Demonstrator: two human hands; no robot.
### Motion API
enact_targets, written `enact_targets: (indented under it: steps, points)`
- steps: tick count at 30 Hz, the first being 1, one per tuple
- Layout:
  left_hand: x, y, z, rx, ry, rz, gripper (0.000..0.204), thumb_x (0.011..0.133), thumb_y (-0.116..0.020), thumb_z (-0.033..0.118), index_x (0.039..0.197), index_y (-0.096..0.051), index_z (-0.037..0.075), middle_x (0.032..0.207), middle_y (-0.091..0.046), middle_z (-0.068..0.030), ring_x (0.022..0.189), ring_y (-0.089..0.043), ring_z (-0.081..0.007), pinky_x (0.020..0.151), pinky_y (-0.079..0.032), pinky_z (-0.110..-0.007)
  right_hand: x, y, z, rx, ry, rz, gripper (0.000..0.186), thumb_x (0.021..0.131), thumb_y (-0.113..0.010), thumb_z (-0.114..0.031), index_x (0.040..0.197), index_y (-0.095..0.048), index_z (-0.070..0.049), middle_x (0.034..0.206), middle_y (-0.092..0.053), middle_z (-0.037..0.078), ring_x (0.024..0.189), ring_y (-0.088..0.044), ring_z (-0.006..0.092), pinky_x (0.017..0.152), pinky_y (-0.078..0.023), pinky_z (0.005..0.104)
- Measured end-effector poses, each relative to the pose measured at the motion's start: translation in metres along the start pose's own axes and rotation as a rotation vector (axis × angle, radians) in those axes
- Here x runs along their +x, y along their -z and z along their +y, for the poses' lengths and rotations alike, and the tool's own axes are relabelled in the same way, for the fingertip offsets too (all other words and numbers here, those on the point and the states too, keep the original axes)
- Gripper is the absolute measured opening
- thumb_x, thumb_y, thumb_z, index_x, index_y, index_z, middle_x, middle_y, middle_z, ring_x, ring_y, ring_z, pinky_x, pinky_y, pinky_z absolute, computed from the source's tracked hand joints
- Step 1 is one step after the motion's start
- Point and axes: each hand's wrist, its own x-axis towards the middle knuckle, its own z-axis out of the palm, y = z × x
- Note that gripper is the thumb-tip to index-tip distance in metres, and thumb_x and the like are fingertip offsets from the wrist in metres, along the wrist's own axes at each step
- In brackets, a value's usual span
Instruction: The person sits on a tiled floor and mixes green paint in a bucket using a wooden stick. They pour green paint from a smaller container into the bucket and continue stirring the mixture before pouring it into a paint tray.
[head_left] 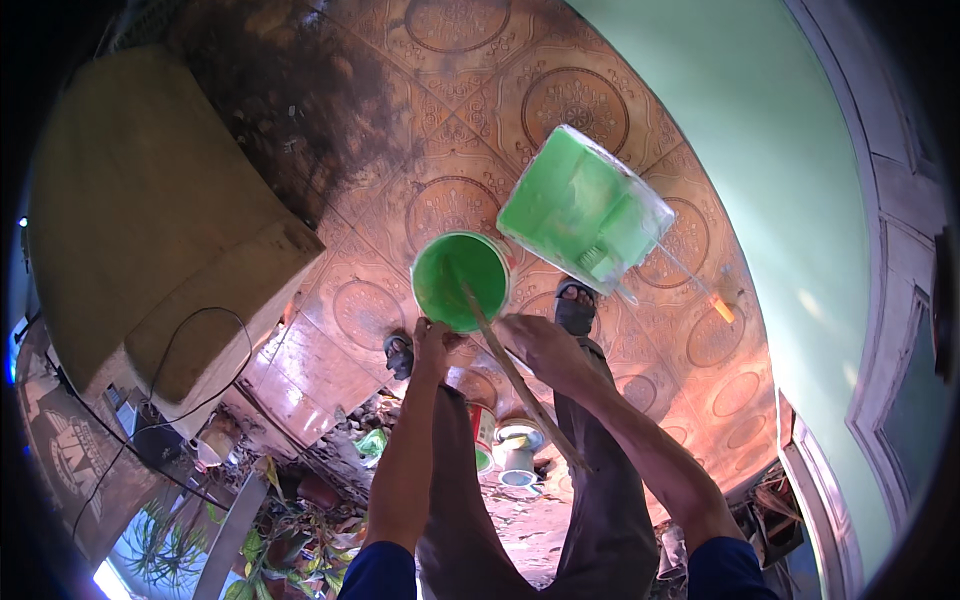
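A round bucket (432, 282) with green paint inside stands on the tiled floor in front of my feet. My left hand (434, 348) is closed on the near left side of its rim. A long wooden stick (520, 382) leans out of the bucket toward me, its lower end down in the paint. My right hand (542, 345) is closed at the stick just outside the bucket's near right rim; its fingertips are partly hidden. To the right of the bucket lies a squarish tray (570, 190) coated in green paint, with a paint roller's orange handle (722, 308) sticking out.
A large brown covered object (170, 210) stands at the left, with a thin black cable (215, 312) across it. A pale green wall (800, 200) runs along the right. Behind my legs are a white pot (517, 450), a red-and-white container (482, 428) and plants (290, 550).
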Motion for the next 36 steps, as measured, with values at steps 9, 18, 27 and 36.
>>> enact_targets:
  steps: [9,18,27,36]
  points:
    - [0.056,0.071,-0.025,-0.279,-0.095,-0.024,0.023,0.085,-0.066,0.005,0.103,-0.051,0.003,0.100,-0.063,-0.0131,0.087,-0.068,-0.0293,0.081,-0.061,-0.047,-0.196,0.008,0.042,0.233,-0.806,0.350,0.047,0.101,-0.052,-0.024,0.144,-0.046,-0.006,0.111,-0.065,0.015,0.096,-0.067,0.0189,0.084,-0.053,0.0323]
    - [0.098,0.140,-0.031,-0.091,0.013,0.081,0.028,0.087,-0.062,0.001,0.112,-0.050,-0.001,0.106,-0.061,-0.0144,0.084,-0.067,-0.0275,0.078,-0.062,-0.043,-0.517,-0.135,-0.041,0.223,-1.347,0.140,0.046,0.093,-0.053,-0.016,0.136,-0.052,-0.002,0.088,-0.068,0.010,0.069,-0.068,0.0163,0.049,-0.055,0.0300]
    - [0.053,0.202,-0.026,0.115,0.100,0.000,0.030,0.088,-0.059,0.014,0.115,-0.048,0.008,0.098,-0.062,-0.0094,0.089,-0.070,-0.0227,0.077,-0.058,-0.036,-0.495,-0.168,-0.131,0.411,-1.464,0.432,0.049,0.091,-0.053,-0.010,0.140,-0.050,-0.006,0.093,-0.063,0.007,0.069,-0.063,0.0138,0.049,-0.054,0.0293]
    - [-0.053,0.184,0.025,0.301,0.004,0.155,0.029,0.091,-0.064,0.015,0.118,-0.055,0.010,0.095,-0.065,-0.0073,0.077,-0.071,-0.0184,0.065,-0.058,-0.029,-0.458,-0.036,-0.045,0.279,-1.291,0.404,0.050,0.093,-0.052,-0.015,0.142,-0.048,-0.008,0.099,-0.063,0.009,0.078,-0.069,0.0186,0.051,-0.056,0.0332]
